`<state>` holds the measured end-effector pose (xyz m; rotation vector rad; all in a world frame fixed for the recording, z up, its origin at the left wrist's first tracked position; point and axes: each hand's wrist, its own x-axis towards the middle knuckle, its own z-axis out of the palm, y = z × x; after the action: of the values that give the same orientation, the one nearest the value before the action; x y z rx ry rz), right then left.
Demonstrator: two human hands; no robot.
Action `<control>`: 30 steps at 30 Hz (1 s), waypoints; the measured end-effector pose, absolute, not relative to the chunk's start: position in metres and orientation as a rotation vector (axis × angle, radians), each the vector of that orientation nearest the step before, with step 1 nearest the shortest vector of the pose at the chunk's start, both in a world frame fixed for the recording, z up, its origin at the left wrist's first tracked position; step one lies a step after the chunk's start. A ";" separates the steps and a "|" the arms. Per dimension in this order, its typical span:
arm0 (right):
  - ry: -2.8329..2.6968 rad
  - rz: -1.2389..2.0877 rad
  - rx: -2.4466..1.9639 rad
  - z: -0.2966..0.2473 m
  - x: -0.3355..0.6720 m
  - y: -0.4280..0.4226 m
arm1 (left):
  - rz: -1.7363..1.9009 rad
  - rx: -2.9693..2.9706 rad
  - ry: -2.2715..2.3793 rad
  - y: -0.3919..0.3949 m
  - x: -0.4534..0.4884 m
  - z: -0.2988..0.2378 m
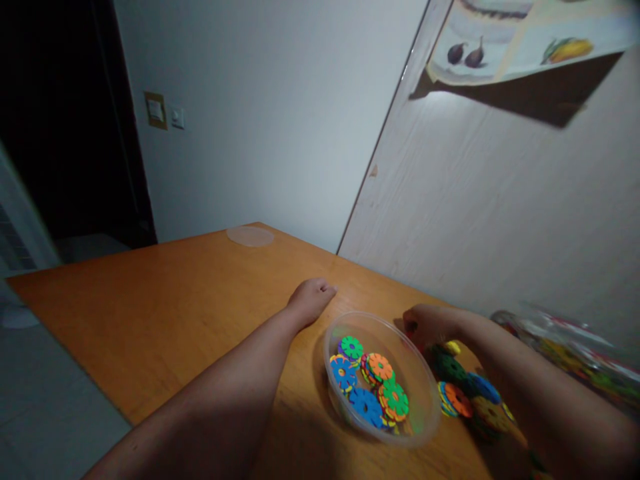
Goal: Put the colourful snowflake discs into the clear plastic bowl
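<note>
My left hand (313, 298) is closed in a fist on the wooden table, just beyond a clear round plastic tub (425, 427). Nothing shows in its fingers. Inside the tub lie several notched plastic discs, among them a blue disc (365, 407), an orange disc (380, 367) and a green disc (352, 347). To the right of the tub, my right hand (427, 323) has its fingers curled down near the tabletop. A bit of red shows under them, but I cannot make out what they hold. Stacked notched discs (457, 400) lie under and beside my right forearm.
A clear round lid (250, 236) lies at the table's far corner. Along the right wall rests a clear plastic bag (575, 357) with colourful contents. The orange-brown table (165, 300) meets the wall behind; its left edge drops to a tiled floor (60, 387).
</note>
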<state>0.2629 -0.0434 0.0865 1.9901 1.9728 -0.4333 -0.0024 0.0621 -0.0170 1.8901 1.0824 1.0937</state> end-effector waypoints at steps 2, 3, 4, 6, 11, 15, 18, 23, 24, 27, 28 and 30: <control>2.014 -0.390 2.048 0.096 0.263 -0.044 | 1.098 1.893 1.084 0.062 -0.002 -0.017; 2.042 -0.374 2.077 0.102 0.262 -0.045 | 1.099 1.893 1.086 0.062 -0.002 -0.018; 2.076 -0.361 2.107 0.110 0.260 -0.047 | 1.098 1.890 1.090 0.062 -0.002 -0.018; 2.150 -0.331 2.161 0.125 0.249 -0.053 | 1.092 1.885 1.094 0.062 -0.002 -0.018; 2.457 -0.794 2.224 0.144 0.196 -0.078 | 1.082 1.901 1.097 0.062 -0.002 -0.017; 2.420 -1.128 2.148 0.128 0.158 -0.088 | 1.099 1.902 1.093 0.061 -0.002 -0.016; 2.307 -1.061 2.185 0.109 0.148 -0.085 | 1.110 1.903 1.076 0.061 -0.002 -0.017; 2.174 -0.835 2.292 0.095 0.150 -0.077 | 1.116 1.914 1.078 0.062 -0.002 -0.018; 2.151 -0.789 2.291 0.096 0.151 -0.077 | 1.117 1.918 1.078 0.062 -0.002 -0.018; 2.104 -0.685 2.236 0.099 0.149 -0.078 | 1.116 1.915 1.074 0.062 -0.002 -0.018; 2.093 -0.657 2.214 0.100 0.148 -0.079 | 1.119 1.911 1.072 0.061 -0.002 -0.018; 2.078 -0.610 2.177 0.101 0.145 -0.079 | 1.126 1.906 1.075 0.061 -0.002 -0.018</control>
<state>0.1450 -0.0793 0.1009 2.1774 2.0777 -0.6100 -0.0017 0.0608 -0.0180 1.9063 1.0749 1.1263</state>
